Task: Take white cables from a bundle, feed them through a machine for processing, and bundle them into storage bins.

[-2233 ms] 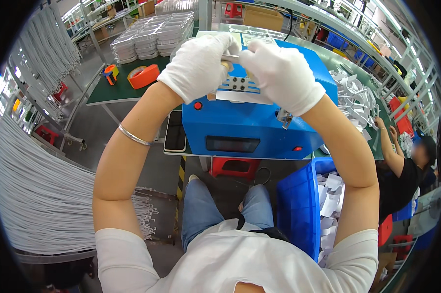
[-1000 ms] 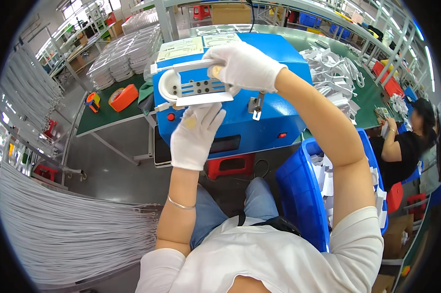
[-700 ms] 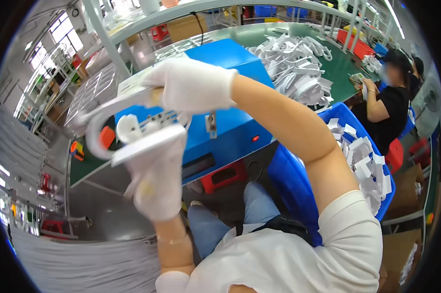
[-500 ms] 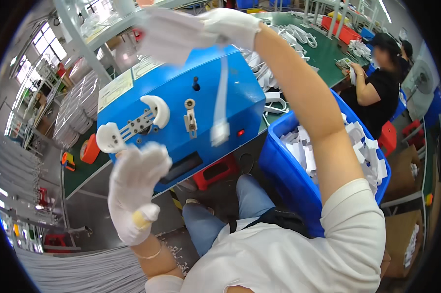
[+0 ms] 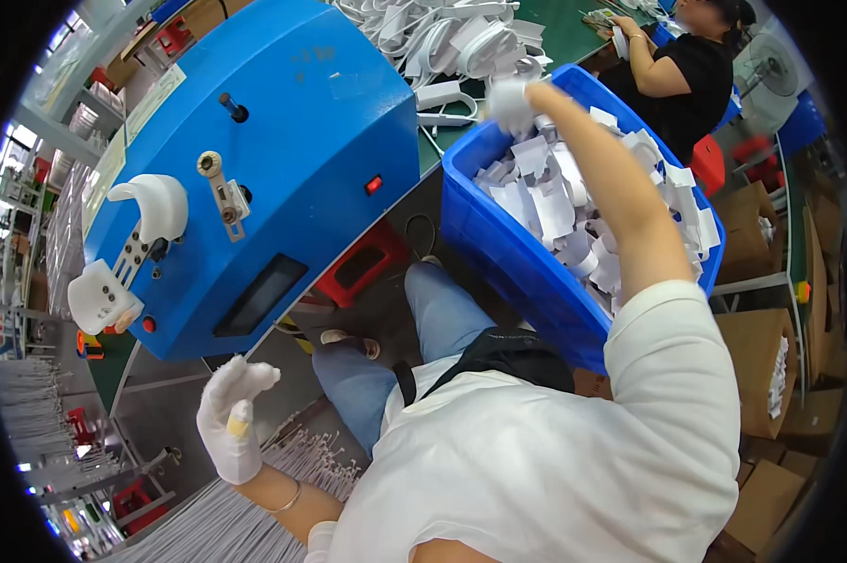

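My right hand [image 5: 511, 105], in a white glove, is over the far left rim of a blue bin [image 5: 475, 169], close to the white paper pieces [image 5: 550, 208] heaped inside. Its fingers are blurred, so any hold on something cannot be made out. My left hand [image 5: 231, 420], also gloved and with a yellowish wrap on the thumb, is raised with loosely bent fingers and nothing in it. Beyond it stands a blue bench machine [image 5: 292, 131]. Two curved white holders [image 5: 164, 208] on a slotted metal bar sit on its front, bare of any cable.
Coiled white cables [image 5: 451, 42] are piled on the green table behind the bin. Many long pale cables [image 5: 245, 497] hang at lower left. A red stool [image 5: 362, 266] stands under the table. A co-worker [image 5: 672, 80] sits at far right, near cardboard boxes [image 5: 756, 366].
My right hand has swung from above the machine, where it held white sheets and a dangling strip, right to the bin. My left hand has dropped away from the machine. The view has turned right.
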A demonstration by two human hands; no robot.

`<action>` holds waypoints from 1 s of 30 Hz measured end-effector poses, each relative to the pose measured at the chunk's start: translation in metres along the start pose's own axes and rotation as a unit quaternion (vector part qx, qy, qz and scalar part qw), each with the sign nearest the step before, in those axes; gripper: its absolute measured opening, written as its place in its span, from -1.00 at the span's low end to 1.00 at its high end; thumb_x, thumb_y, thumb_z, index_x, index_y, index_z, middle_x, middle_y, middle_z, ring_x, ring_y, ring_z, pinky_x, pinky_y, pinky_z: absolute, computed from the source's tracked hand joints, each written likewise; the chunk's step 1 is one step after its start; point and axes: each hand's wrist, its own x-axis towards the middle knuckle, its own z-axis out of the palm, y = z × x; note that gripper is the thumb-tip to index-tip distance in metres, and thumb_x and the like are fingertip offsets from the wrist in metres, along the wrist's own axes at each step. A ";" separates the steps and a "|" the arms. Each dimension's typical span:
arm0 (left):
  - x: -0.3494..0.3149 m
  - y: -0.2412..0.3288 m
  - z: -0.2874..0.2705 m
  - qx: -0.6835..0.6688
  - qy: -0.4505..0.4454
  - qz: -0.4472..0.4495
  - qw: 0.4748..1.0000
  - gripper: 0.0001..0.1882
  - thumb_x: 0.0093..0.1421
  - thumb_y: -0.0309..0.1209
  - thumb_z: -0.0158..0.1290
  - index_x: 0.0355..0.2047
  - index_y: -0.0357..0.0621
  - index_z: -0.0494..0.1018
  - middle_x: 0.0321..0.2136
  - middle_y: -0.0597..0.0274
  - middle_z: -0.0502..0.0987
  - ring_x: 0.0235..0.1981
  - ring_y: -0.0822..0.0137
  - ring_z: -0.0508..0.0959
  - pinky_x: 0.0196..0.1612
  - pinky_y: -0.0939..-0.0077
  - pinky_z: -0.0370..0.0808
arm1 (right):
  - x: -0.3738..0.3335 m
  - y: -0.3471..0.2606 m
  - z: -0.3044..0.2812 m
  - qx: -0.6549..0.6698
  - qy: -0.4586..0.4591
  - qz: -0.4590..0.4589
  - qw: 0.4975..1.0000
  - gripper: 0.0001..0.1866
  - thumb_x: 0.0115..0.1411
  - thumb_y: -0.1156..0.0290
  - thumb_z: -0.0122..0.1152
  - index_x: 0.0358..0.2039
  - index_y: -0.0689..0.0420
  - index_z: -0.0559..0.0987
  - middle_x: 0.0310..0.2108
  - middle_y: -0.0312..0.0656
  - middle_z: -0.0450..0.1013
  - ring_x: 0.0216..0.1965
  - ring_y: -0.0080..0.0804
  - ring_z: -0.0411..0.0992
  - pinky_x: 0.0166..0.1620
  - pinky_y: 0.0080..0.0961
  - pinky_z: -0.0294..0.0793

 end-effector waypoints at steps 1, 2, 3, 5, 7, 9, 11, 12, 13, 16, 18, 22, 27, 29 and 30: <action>0.000 -0.001 -0.001 0.007 0.004 -0.008 1.000 -0.41 0.07 -0.24 0.21 0.01 -0.40 0.35 -0.23 -0.09 0.55 -0.19 0.13 0.57 -0.01 0.29 0.45 | -0.001 -0.015 0.032 0.260 -0.050 0.165 0.950 -0.68 -0.11 0.15 0.29 -0.53 0.18 0.62 -0.56 -0.07 0.52 -0.55 -0.31 0.48 -0.50 -0.33 0.46; 0.001 0.000 -0.003 0.011 0.018 -0.020 1.000 -0.41 0.07 -0.24 0.21 0.01 -0.40 0.35 -0.23 -0.09 0.55 -0.19 0.13 0.57 -0.01 0.29 0.45 | 0.001 -0.028 0.060 0.209 -0.105 0.151 0.961 -0.72 -0.10 0.23 0.29 -0.48 0.20 0.63 -0.58 -0.06 0.50 -0.55 -0.36 0.47 -0.46 -0.38 0.49; 0.003 0.002 -0.004 0.020 0.010 -0.024 0.999 -0.40 0.06 -0.23 0.21 0.01 -0.40 0.35 -0.23 -0.08 0.55 -0.18 0.14 0.57 -0.01 0.30 0.44 | 0.004 -0.036 0.081 0.136 -0.146 0.141 0.970 -0.74 -0.10 0.32 0.25 -0.40 0.20 0.64 -0.50 0.02 0.52 -0.50 -0.25 0.51 -0.42 -0.33 0.53; 0.008 0.008 -0.004 0.030 0.003 -0.026 0.999 -0.40 0.06 -0.22 0.21 0.01 -0.39 0.35 -0.23 -0.08 0.55 -0.18 0.14 0.56 0.00 0.30 0.44 | 0.006 -0.028 0.100 0.152 -0.092 0.141 0.974 -0.74 -0.09 0.35 0.22 -0.37 0.20 0.64 -0.45 0.05 0.53 -0.45 -0.19 0.53 -0.37 -0.30 0.54; 0.016 0.014 0.000 0.044 -0.017 -0.027 0.999 -0.41 0.07 -0.24 0.20 0.01 -0.40 0.35 -0.23 -0.07 0.55 -0.16 0.13 0.56 0.00 0.30 0.43 | -0.001 -0.007 0.100 0.187 0.032 0.171 0.967 -0.73 -0.08 0.37 0.17 -0.35 0.20 0.63 -0.35 0.10 0.53 -0.30 -0.06 0.54 -0.22 -0.25 0.52; 0.023 0.017 0.009 0.038 -0.040 -0.021 0.998 -0.42 0.07 -0.25 0.20 0.01 -0.40 0.35 -0.22 -0.07 0.55 -0.15 0.13 0.55 0.00 0.31 0.43 | -0.013 0.018 0.088 0.181 0.096 0.222 0.953 -0.66 -0.04 0.26 0.18 -0.31 0.23 0.61 -0.33 0.08 0.53 -0.27 -0.06 0.52 -0.14 -0.28 0.49; 0.030 0.016 0.021 0.016 -0.076 -0.013 0.997 -0.45 0.07 -0.32 0.19 0.00 -0.40 0.36 -0.21 -0.05 0.55 -0.14 0.15 0.55 0.01 0.31 0.42 | -0.022 0.023 0.088 0.181 0.009 0.207 0.961 -0.54 0.01 0.08 0.15 -0.25 0.23 0.58 -0.28 0.04 0.53 -0.25 -0.05 0.51 -0.15 -0.29 0.47; 0.033 0.015 0.026 0.011 -0.077 -0.007 0.997 -0.45 0.07 -0.32 0.19 0.00 -0.40 0.36 -0.21 -0.05 0.55 -0.14 0.15 0.55 0.01 0.31 0.42 | -0.024 0.022 0.090 0.195 0.000 0.241 0.951 -0.52 0.02 0.04 0.14 -0.24 0.20 0.58 -0.27 0.03 0.53 -0.25 -0.06 0.50 -0.15 -0.29 0.47; 0.035 0.012 0.031 0.006 -0.102 -0.012 0.995 -0.46 0.08 -0.33 0.19 0.01 -0.41 0.36 -0.20 -0.04 0.55 -0.14 0.16 0.55 0.01 0.31 0.42 | -0.020 0.008 0.102 0.154 -0.043 0.172 0.972 -0.52 0.01 0.06 0.13 -0.14 0.11 0.55 -0.20 0.02 0.50 -0.19 -0.09 0.49 -0.12 -0.30 0.47; 0.036 0.009 0.037 0.001 -0.132 -0.021 0.991 -0.48 0.10 -0.36 0.17 0.01 -0.42 0.35 -0.19 -0.04 0.55 -0.14 0.19 0.55 0.02 0.32 0.41 | -0.008 -0.026 0.145 0.087 0.039 0.215 0.972 -0.51 0.00 0.16 0.12 -0.02 -0.01 0.49 -0.05 0.00 0.44 -0.06 -0.16 0.43 0.03 -0.35 0.42; 0.034 0.011 0.033 0.019 -0.166 -0.054 0.985 -0.49 0.10 -0.37 0.16 0.01 -0.42 0.35 -0.17 -0.03 0.54 -0.12 0.19 0.54 0.03 0.32 0.40 | 0.000 -0.020 0.156 0.108 0.053 0.222 0.968 -0.54 0.01 0.20 0.12 -0.03 0.00 0.51 -0.07 0.01 0.44 -0.04 -0.18 0.43 0.05 -0.36 0.40; 0.031 0.021 0.019 0.004 -0.160 -0.028 0.987 -0.52 0.12 -0.37 0.15 0.00 -0.37 0.37 -0.17 0.00 0.55 -0.12 0.21 0.53 0.02 0.34 0.39 | -0.031 0.044 0.126 0.308 0.295 0.154 0.891 -0.78 0.11 0.31 0.10 -0.25 0.07 0.58 -0.32 -0.24 0.50 -0.27 -0.38 0.48 -0.14 -0.49 0.46; 0.041 0.028 0.022 0.032 -0.122 0.000 0.992 -0.50 0.14 -0.22 0.13 -0.04 -0.38 0.40 -0.26 0.02 0.57 -0.19 0.23 0.56 -0.07 0.38 0.44 | -0.087 0.033 0.038 0.718 0.416 0.123 0.544 -0.81 0.17 0.40 0.08 -0.25 0.17 0.55 -0.35 -0.32 0.46 -0.36 -0.57 0.42 -0.23 -0.61 0.42; 0.049 0.034 0.032 0.019 -0.147 0.004 0.989 -0.58 0.19 -0.29 0.07 -0.07 -0.40 0.41 -0.27 0.00 0.57 -0.22 0.24 0.57 -0.10 0.39 0.47 | -0.101 -0.005 -0.009 0.720 0.473 0.072 0.503 -0.82 0.17 0.44 0.06 -0.25 0.19 0.55 -0.37 -0.33 0.45 -0.36 -0.60 0.40 -0.25 -0.65 0.39; 0.055 0.038 0.038 0.011 -0.161 0.009 0.987 -0.60 0.20 -0.30 0.05 -0.07 -0.40 0.41 -0.26 0.00 0.57 -0.22 0.24 0.57 -0.11 0.40 0.48 | -0.112 -0.029 -0.030 0.619 0.525 0.063 0.581 -0.84 0.17 0.50 0.05 -0.26 0.20 0.55 -0.36 -0.34 0.44 -0.34 -0.59 0.39 -0.23 -0.64 0.38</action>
